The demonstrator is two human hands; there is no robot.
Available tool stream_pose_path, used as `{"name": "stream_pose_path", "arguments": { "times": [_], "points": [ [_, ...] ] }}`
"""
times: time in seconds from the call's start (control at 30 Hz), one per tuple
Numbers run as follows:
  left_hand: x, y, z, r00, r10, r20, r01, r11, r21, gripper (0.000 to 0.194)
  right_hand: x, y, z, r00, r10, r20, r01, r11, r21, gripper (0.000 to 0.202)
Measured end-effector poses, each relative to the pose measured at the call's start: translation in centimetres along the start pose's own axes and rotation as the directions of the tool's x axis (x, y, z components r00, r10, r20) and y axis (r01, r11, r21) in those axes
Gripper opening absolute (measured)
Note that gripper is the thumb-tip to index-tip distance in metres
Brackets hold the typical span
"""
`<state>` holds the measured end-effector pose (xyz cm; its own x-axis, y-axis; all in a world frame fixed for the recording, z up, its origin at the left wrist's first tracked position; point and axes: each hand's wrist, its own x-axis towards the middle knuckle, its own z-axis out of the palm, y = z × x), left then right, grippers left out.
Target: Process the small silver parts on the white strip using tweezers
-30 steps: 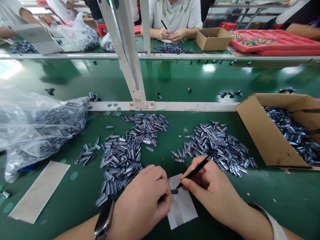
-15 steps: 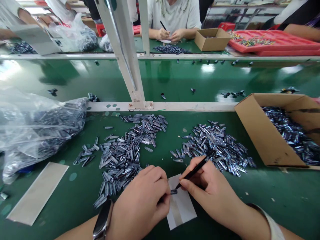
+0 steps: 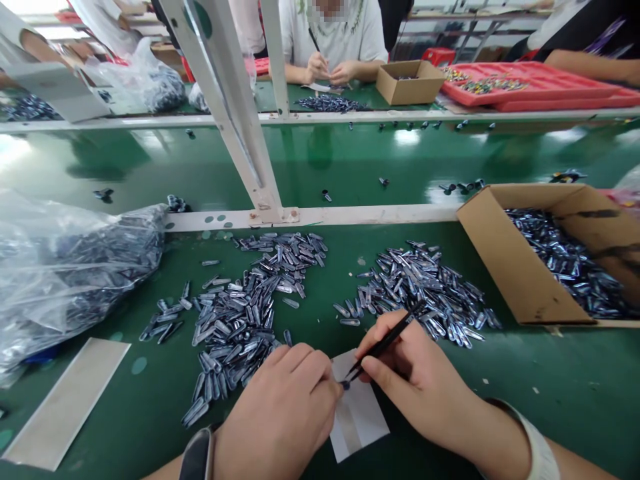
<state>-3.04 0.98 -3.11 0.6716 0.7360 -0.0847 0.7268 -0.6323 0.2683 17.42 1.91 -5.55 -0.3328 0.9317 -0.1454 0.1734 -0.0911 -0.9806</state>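
Observation:
My left hand (image 3: 287, 403) is closed, its fingertips pinching a small dark elongated piece (image 3: 345, 385) that is mostly hidden by the fingers. In my right hand (image 3: 420, 383) is a pair of black tweezers (image 3: 384, 343), held like a pen, tips down at that piece. Beneath both lies a white paper card (image 3: 367, 413) with a beige strip across it. One heap of glossy dark slim pieces (image 3: 233, 327) spreads beyond and left of my left hand. Another heap of similar pieces (image 3: 417, 283) lies just past my right hand.
A cardboard box (image 3: 525, 267) of dark pieces stands at right; a filled clear plastic bag (image 3: 75, 267) sits at left. A beige strip sheet (image 3: 70, 403) lies front left. A white post (image 3: 235, 120) rises from the rail. Across the green belt (image 3: 300, 160), a person works beside red trays (image 3: 565, 83).
The whole view has shifted slightly. My left fingers have closed further over the small piece, so less of it shows. The tweezers stay at it.

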Motion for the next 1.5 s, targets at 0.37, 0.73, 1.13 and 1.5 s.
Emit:
{"name": "stream_pose_path", "arguments": {
  "times": [0.37,0.73,1.13,1.5],
  "points": [
    [-0.6,-2.6,-1.6,0.99,-0.118,-0.08,0.119,0.993,-0.002,0.04,0.4,-0.7,-1.2,0.905,-0.196,-0.377,0.176,0.981,-0.087,0.014],
    [-1.2,-4.5,-2.4,0.983,-0.133,-0.123,0.143,0.987,0.077,0.028,1.0,-1.5,-1.9,0.846,-0.247,-0.473,0.296,0.955,0.031,0.018],
    [0.0,-1.0,0.0,0.999,-0.006,0.04,0.015,0.976,-0.218,0.014,-0.6,-0.6,-1.0,0.984,0.033,0.177,-0.035,0.999,0.003,0.011],
    [0.0,-1.0,0.1,0.996,-0.081,0.034,0.087,0.955,-0.284,0.016,-0.2,-0.2,-0.7,0.984,0.085,0.158,-0.072,0.994,-0.085,0.008]
  ]
}}
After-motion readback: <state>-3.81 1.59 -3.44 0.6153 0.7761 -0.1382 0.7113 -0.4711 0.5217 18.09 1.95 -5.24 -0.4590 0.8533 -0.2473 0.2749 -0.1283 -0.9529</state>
